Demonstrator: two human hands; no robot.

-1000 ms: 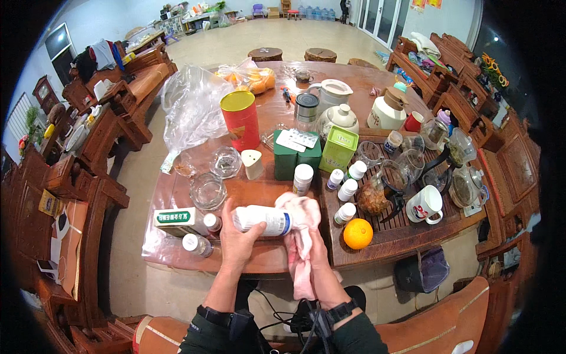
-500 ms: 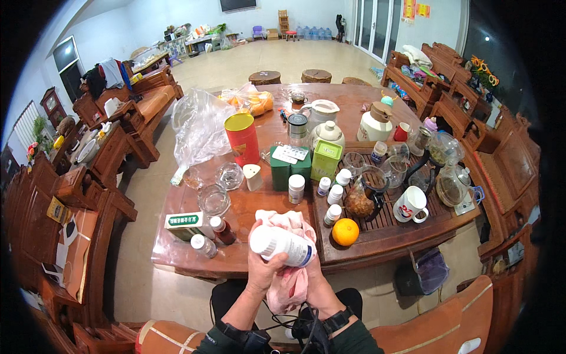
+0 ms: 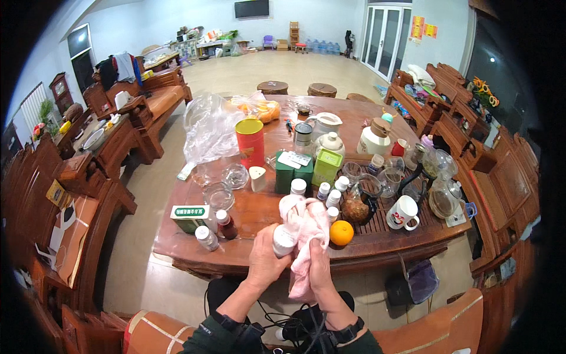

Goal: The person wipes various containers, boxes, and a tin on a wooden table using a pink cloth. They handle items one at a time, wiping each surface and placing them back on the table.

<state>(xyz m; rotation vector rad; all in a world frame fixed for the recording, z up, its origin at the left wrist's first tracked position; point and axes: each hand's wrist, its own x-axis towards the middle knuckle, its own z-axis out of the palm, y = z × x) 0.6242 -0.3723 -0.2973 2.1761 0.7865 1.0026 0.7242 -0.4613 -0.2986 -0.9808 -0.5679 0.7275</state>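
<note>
My left hand [image 3: 268,258] is wrapped round a white plastic bottle [image 3: 285,239], held over the near edge of the wooden table [image 3: 253,203]. In my right hand [image 3: 319,268] is a pink cloth [image 3: 306,227], bunched up and hanging below the fingers. The cloth lies against the bottle's right side and hides that end of it. An orange [image 3: 341,233] rests just right of the cloth. Left of my hands stand a dark brown bottle with a white cap [image 3: 226,225], a small white-capped bottle [image 3: 206,238] and a green-and-white box [image 3: 190,217].
Beyond the cloth are several white-capped bottles, a green tin [image 3: 293,176], a light green box [image 3: 328,167] and a red canister [image 3: 250,143]. Glassware, a glass teapot [image 3: 357,206] and a white mug [image 3: 402,212] fill the tea tray at right. A bin [image 3: 415,283] stands below.
The bottle has swung from lying sideways across both hands to tilting more end-on in my left hand. My right hand has brought the cloth up over its side. The view has shifted slightly.
</note>
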